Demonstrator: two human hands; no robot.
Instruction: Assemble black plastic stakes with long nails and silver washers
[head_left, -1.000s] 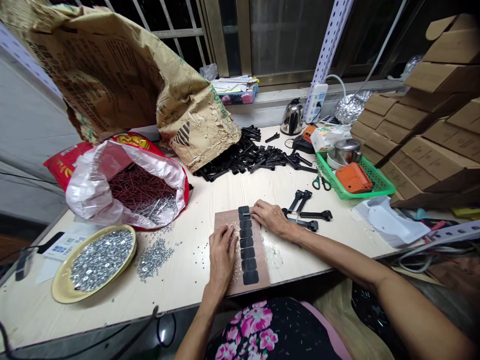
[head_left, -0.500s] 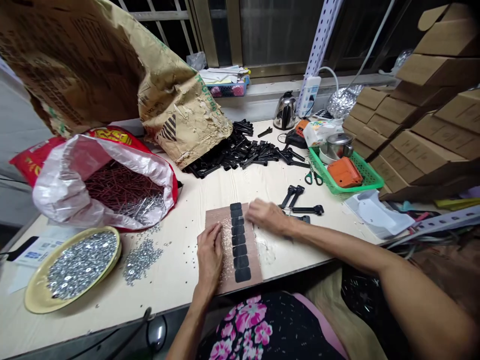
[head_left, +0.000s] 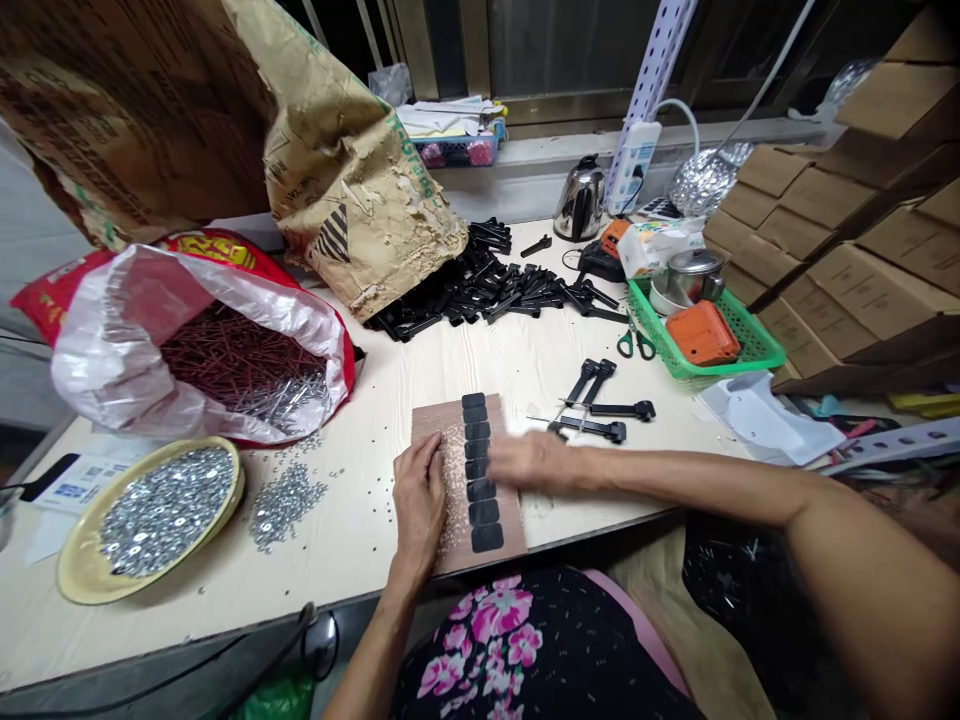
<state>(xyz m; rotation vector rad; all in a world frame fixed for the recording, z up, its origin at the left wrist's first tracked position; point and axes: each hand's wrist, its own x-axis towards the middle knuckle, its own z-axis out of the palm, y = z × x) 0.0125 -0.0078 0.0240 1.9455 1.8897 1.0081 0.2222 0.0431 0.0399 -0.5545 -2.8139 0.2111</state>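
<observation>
A brownish board [head_left: 435,412] lies at the table's front edge, with a column of black square-ish pads [head_left: 487,538] along it and pale specks scattered beside them. My left hand [head_left: 418,490] rests on the board's left edge, its fingers curled together; what they may hold is hidden. Over the right side of the pad column is my right hand [head_left: 536,462], smeared by motion, so its fingers and anything in them cannot be made out. Several black plastic handle-like parts [head_left: 600,430], some with thin metal pins, lie just beyond my right hand.
At left are a yellow bowl of metal washers [head_left: 169,510], a loose washer pile [head_left: 285,508] and a sack of nails [head_left: 236,350]. A paper sack [head_left: 360,200] spills black parts [head_left: 495,290]. Scissors [head_left: 636,343], a green basket [head_left: 765,345] and cardboard boxes [head_left: 840,250] stand right.
My right hand has moved down the pad column toward me, away from its upper end. My left hand stays at the board's left edge. The view has shifted slightly.
</observation>
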